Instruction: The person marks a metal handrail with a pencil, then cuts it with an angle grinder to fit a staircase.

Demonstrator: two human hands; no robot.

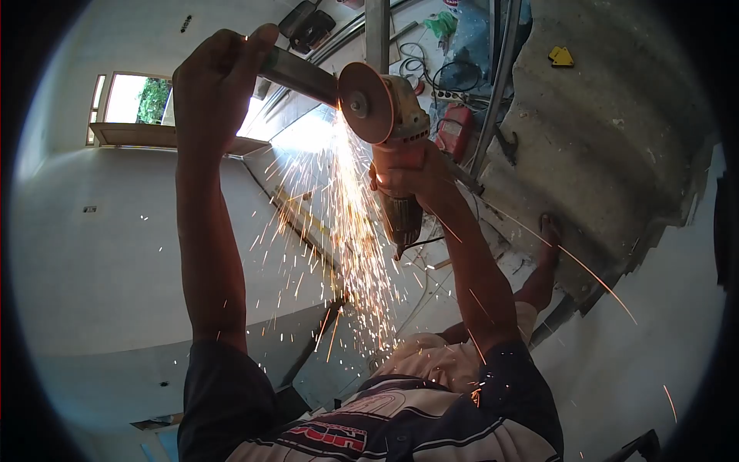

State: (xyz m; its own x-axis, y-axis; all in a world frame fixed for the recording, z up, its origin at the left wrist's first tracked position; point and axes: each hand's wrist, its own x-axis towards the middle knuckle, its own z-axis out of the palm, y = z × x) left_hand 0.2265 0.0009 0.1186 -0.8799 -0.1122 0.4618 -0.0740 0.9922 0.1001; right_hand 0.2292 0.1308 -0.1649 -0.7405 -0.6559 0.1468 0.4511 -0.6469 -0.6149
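My left hand [223, 81] is closed around one end of a metal bar [300, 77], held up at the upper left. My right hand [416, 181] grips the orange body of an angle grinder [402, 154], its cord end pointing down. The grinder's reddish-brown disc [366, 102] touches the far end of the bar. From that contact a dense spray of bright sparks [350, 223] falls toward my clothes. Glare hides part of the floor behind the sparks.
Concrete steps [593, 131] rise on the right, with a yellow magnetic welding square [561, 56] on one. My bare foot [550, 231] rests on a step. Behind the grinder are a red case [455, 131], a power strip [448, 95], cables and long metal bars [496, 92].
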